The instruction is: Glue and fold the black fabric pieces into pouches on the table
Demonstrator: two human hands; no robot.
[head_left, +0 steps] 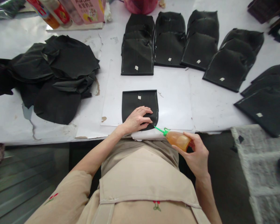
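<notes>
A black leather-like piece (128,107) with a rounded near end and a small pale tag lies flat at the table's front edge. My left hand (137,119) rests on it, fingers stretched out and pressing on its lower right part. In my right hand (197,151) is a squeeze bottle (179,140) of amber liquid, probably glue, tilted with its green nozzle (160,129) pointing left. The nozzle tip meets or nearly meets the piece's curved edge beside my left fingers; exact contact cannot be made out.
Overlapping black pieces with pale tags (137,57) fan out across the back and right (226,67). A loose heap of black pieces (67,59) lies at left. Bottles and a pink carton (90,11) stand at back left, near a pink container (141,4). A grey-white surface (259,161) is lower right.
</notes>
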